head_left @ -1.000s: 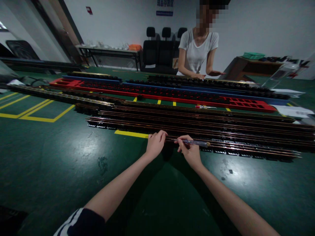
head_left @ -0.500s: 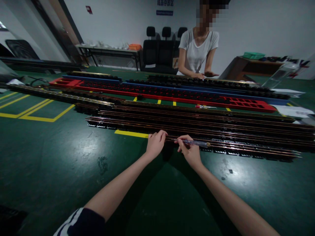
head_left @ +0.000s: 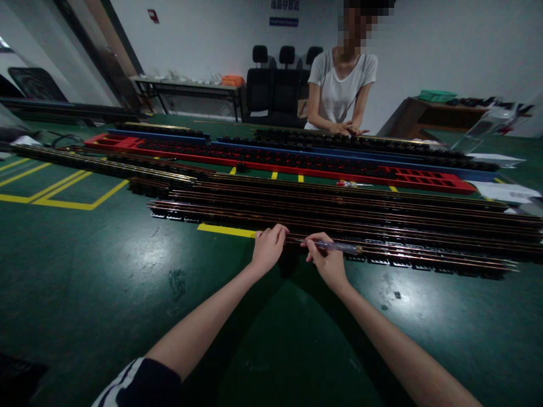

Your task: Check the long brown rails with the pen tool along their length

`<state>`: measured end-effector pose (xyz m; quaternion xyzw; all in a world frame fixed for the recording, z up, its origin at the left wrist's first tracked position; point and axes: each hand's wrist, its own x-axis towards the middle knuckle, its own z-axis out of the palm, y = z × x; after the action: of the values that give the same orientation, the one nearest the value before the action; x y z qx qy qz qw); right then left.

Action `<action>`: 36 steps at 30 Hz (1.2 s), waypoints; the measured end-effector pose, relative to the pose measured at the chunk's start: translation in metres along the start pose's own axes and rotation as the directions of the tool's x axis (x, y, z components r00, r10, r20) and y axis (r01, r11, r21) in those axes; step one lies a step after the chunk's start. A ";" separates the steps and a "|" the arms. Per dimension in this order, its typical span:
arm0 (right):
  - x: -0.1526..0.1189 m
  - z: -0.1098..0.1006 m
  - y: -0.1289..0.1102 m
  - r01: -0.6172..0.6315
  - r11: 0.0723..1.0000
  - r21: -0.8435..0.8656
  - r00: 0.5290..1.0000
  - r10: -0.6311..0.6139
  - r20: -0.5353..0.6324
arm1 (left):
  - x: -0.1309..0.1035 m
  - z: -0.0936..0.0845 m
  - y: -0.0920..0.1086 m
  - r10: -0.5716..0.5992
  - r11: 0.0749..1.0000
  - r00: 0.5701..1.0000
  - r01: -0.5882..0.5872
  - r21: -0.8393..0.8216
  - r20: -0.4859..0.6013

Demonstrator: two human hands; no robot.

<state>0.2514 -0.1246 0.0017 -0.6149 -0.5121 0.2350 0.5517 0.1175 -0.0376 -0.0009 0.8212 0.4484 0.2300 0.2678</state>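
In the head view, a stack of long black strips with copper-coloured rods (head_left: 382, 226) lies across the green table. My left hand (head_left: 268, 249) has its fingers curled over the front strip (head_left: 441, 261), near the middle of its length. Just to the right, my right hand (head_left: 328, 263) is closed round a screwdriver (head_left: 344, 247) with a clear handle. Its handle end points right and its thin shaft points left, toward my left fingers. The exact spot that the tip touches is too small and dark to make out.
Behind the strips lies a long red frame (head_left: 271, 164) with black parts in it. A second screwdriver (head_left: 350, 184) lies between them. Blue rails (head_left: 352, 155) stand farther back. A person in a white shirt (head_left: 341, 85) is across the table. White paper (head_left: 509, 191) lies at the right.
My hands and the screwdriver stay in place. Across the table, the other person's hands have come closer together.
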 end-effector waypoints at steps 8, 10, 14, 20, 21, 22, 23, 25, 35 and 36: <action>0.001 0.001 0.000 0.003 1.000 0.018 1.000 -0.003 -0.006 | -0.001 0.000 -0.001 0.010 1.000 1.000 -0.010 -0.018 0.000; 0.001 0.000 0.001 0.010 1.000 0.026 1.000 -0.010 0.001 | -0.001 0.000 0.000 0.004 1.000 1.000 -0.004 -0.017 0.004; 0.000 -0.002 0.005 0.015 0.999 0.050 1.000 -0.016 0.026 | -0.001 0.000 0.001 -0.016 1.000 1.000 0.016 0.011 -0.008; 0.000 -0.004 0.008 0.015 0.999 0.043 0.999 -0.017 0.035 | -0.002 0.002 0.002 0.016 0.996 1.000 -0.015 0.088 -0.012; -0.001 -0.004 0.008 0.015 0.999 0.047 0.999 -0.017 0.032 | -0.002 0.002 0.002 0.028 0.994 1.000 -0.027 0.107 -0.009; -0.001 -0.004 0.008 0.013 0.999 0.052 1.000 -0.015 0.027 | -0.002 0.002 0.002 0.039 0.991 0.999 -0.038 0.128 -0.004; -0.001 -0.005 0.008 0.010 0.998 0.059 1.000 -0.011 0.021 | -0.003 0.002 0.002 0.050 0.988 0.999 -0.050 0.145 0.002; -0.002 -0.007 0.008 0.002 0.998 0.069 1.000 -0.002 0.002 | -0.003 0.002 0.002 0.070 0.983 0.997 -0.071 0.169 0.013; -0.003 -0.031 0.015 -0.009 0.999 0.037 1.000 0.009 -0.007 | -0.003 0.005 0.000 0.080 0.987 0.997 -0.082 0.135 0.026; -0.003 -0.033 0.015 -0.012 0.999 0.036 1.000 0.012 -0.006 | -0.003 0.004 -0.001 0.080 0.988 0.996 -0.083 0.129 0.027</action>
<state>0.2837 -0.1396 -0.0035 -0.6088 -0.5022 0.2455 0.5630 0.1182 -0.0414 -0.0050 0.8570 0.4256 0.2017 0.2089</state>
